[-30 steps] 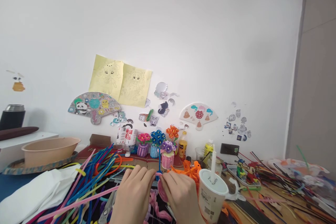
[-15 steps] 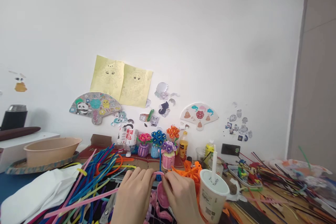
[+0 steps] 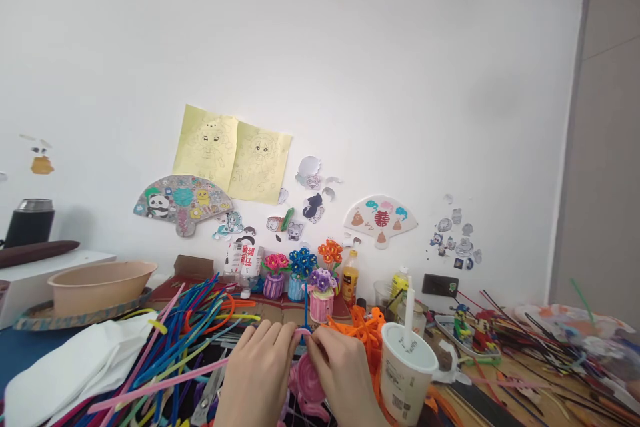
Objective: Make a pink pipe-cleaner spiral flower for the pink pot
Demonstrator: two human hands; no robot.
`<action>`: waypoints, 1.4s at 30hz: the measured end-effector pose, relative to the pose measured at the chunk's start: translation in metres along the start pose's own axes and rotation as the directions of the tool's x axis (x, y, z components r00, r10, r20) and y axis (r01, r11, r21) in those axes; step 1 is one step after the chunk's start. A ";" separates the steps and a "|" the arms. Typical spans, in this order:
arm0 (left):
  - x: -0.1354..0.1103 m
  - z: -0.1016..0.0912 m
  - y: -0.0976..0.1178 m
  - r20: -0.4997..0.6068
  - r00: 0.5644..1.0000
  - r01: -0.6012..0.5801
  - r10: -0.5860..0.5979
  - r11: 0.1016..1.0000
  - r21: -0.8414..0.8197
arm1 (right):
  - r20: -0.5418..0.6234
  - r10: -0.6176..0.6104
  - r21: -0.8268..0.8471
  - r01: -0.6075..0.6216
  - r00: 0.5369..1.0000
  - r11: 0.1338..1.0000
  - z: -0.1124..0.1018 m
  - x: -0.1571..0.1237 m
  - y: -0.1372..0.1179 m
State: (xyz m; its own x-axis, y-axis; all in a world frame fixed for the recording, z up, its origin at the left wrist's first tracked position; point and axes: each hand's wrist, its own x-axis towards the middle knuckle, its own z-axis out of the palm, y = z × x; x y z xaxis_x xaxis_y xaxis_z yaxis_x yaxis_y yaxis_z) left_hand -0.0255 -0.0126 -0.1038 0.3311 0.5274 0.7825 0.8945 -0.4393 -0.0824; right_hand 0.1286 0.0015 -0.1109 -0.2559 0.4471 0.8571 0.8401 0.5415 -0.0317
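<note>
My left hand (image 3: 260, 367) and my right hand (image 3: 344, 363) meet at the lower middle, fingers pinched on a short bent pink pipe cleaner (image 3: 302, 333). Just below, partly covered by my right fingers, is a pink coiled round piece (image 3: 309, 379); whether it joins the held stem I cannot tell. A blue pipe cleaner (image 3: 306, 303) stands upright behind my fingertips. One long pink stem (image 3: 165, 387) runs leftward from beside my left wrist. Scissors (image 3: 206, 403) lie left of that wrist, partly hidden.
Many coloured pipe cleaners (image 3: 200, 327) spread at left beside white tissues (image 3: 75, 367). A lidded cup with a straw (image 3: 407, 373) stands close by my right hand, near orange stems (image 3: 357, 333). Pipe-cleaner flower pots (image 3: 321, 303) and a yellow bottle (image 3: 350, 278) line the wall.
Both hands remain pinched together on the pink stem. The pink coiled piece below has shifted slightly down and shows more of its face.
</note>
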 end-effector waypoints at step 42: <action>-0.005 -0.005 -0.009 -0.047 0.998 0.040 -0.041 0.999 -0.035 | 0.271 0.260 0.447 -0.361 0.927 0.819 0.001 0.004 0.005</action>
State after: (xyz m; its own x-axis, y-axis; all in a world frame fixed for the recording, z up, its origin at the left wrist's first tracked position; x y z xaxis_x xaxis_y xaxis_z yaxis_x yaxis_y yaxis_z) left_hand -0.0366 -0.0152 -0.1041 0.2795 0.5104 0.8132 0.8959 -0.4432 -0.0297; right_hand 0.1315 0.0067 -0.1080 -0.1480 0.7485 0.6464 0.5663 0.6000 -0.5651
